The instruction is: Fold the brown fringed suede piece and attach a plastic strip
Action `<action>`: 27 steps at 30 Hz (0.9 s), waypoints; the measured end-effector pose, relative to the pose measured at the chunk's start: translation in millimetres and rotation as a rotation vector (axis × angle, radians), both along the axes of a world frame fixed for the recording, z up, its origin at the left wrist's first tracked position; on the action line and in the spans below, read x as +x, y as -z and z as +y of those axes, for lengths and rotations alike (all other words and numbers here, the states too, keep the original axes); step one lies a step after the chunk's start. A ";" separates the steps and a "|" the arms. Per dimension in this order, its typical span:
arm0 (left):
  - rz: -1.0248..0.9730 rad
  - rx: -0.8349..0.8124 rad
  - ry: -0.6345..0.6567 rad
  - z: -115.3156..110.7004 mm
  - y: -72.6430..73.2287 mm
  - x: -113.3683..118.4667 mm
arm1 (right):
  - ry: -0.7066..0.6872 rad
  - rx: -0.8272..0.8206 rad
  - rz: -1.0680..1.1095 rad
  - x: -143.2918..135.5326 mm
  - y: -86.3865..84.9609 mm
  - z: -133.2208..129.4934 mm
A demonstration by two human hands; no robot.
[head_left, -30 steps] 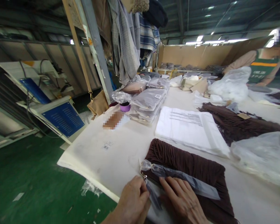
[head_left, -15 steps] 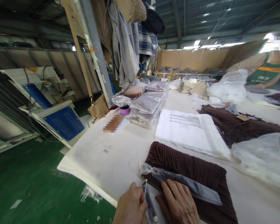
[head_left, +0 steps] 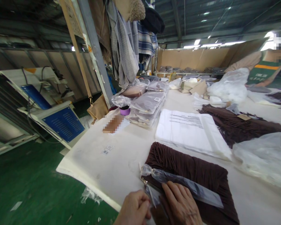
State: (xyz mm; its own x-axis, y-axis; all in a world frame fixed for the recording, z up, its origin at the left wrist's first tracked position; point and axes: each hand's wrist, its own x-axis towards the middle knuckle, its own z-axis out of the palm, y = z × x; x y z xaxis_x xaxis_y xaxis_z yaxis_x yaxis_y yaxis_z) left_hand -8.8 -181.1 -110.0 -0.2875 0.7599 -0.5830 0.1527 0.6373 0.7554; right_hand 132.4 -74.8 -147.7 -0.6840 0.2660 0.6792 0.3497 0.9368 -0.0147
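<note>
Both hands (head_left: 159,207) pinch an unreadable tag (head_left: 154,195).

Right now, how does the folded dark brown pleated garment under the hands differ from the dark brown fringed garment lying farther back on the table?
The folded dark brown pleated garment is a neat rectangle; the dark brown fringed garment lies spread out with loose fringe. The pleated one carries a clear plastic sleeve and the right hand; the fringed one carries a tan tag. Both are dark brown and lie on the white table.
</note>
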 end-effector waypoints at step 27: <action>0.118 0.130 -0.254 -8.0 17.2 -18.5 | -0.012 -0.045 0.028 -0.8 1.3 0.1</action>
State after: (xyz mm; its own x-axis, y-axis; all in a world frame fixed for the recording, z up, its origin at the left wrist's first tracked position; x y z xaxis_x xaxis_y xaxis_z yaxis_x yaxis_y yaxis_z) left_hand -27.3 -189.1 -127.2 -0.5377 0.7210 -0.4371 0.0928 0.5659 0.8193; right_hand 131.5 -74.8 -149.0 -0.6681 0.2887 0.6858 0.3372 0.9391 -0.0668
